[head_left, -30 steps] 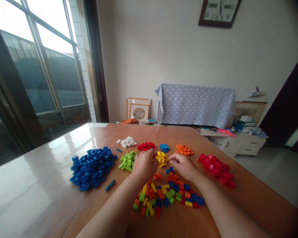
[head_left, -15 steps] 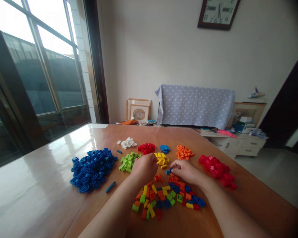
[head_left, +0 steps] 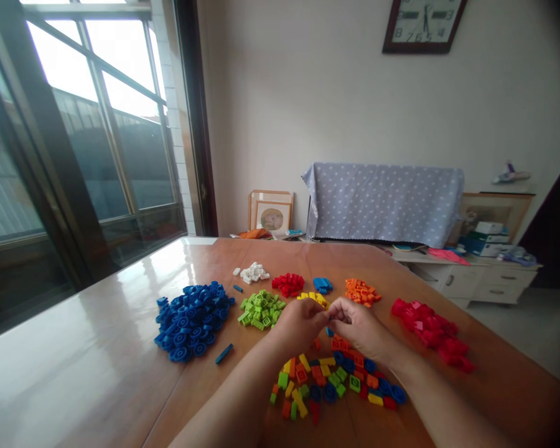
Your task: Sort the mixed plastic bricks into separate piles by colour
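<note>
My left hand [head_left: 303, 323] and my right hand [head_left: 358, 325] meet fingertip to fingertip over the middle of the table. Both are closed in a pinch. A sliver of a small blue building brick [head_left: 329, 317] shows at the right fingertips; the fingers cover most of it. What the left fingers hold is hidden. Just behind the hands lie yellow bricks [head_left: 313, 299], partly covered. A blue piece [head_left: 330, 332] rests on the table below the fingertips. Nearer me spreads a mixed group of bricks [head_left: 340, 376] in orange, green, yellow, red and blue.
Sorted piles stand around: round blue pieces [head_left: 193, 320], lime bricks [head_left: 261, 309], white bricks [head_left: 254, 272], red bricks [head_left: 288, 284], blue bricks [head_left: 323, 285], orange bricks [head_left: 363, 291] and larger red pieces [head_left: 432, 330]. A single blue stick-like piece [head_left: 224, 354] lies at left on the wooden table [head_left: 98, 354].
My right hand has lifted from the blue pieces on the table and come up against my left hand. The view has turned slightly left, so everything sits further right.
</note>
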Tool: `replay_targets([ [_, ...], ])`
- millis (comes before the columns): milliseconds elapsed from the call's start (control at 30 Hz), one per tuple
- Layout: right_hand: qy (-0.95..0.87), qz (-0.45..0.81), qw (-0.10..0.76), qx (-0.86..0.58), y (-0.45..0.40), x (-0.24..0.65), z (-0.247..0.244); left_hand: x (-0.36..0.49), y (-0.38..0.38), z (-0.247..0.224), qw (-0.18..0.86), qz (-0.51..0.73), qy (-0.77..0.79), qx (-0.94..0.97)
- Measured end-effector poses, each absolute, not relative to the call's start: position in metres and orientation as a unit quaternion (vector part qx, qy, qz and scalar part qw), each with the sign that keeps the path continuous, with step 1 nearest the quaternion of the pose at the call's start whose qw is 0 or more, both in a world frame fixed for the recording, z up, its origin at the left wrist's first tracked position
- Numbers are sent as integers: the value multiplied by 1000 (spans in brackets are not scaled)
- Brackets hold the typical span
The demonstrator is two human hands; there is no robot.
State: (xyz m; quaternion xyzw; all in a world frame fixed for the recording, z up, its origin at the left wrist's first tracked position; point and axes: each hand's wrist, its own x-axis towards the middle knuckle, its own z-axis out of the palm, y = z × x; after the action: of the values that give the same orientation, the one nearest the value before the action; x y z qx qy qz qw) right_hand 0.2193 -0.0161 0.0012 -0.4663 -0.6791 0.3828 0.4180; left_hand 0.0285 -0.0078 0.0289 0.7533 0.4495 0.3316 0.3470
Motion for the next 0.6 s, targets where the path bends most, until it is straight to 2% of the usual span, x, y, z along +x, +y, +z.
replay_targets([
  [233, -645, 456, 416, -451, -23, 213, 4, 27, -3, 19, 500, 362, 432, 658],
  [333, -637, 463, 414, -457, -21, 218, 2, 24, -1, 23, 531, 429, 414, 603],
  [467, -625, 435, 431, -484, -17, 226, 0, 8, 9, 39, 609, 577, 372, 397],
  [600, -619, 410, 444, -502, -16, 232, 0, -27, 26, 52, 651, 672, 321, 150],
])
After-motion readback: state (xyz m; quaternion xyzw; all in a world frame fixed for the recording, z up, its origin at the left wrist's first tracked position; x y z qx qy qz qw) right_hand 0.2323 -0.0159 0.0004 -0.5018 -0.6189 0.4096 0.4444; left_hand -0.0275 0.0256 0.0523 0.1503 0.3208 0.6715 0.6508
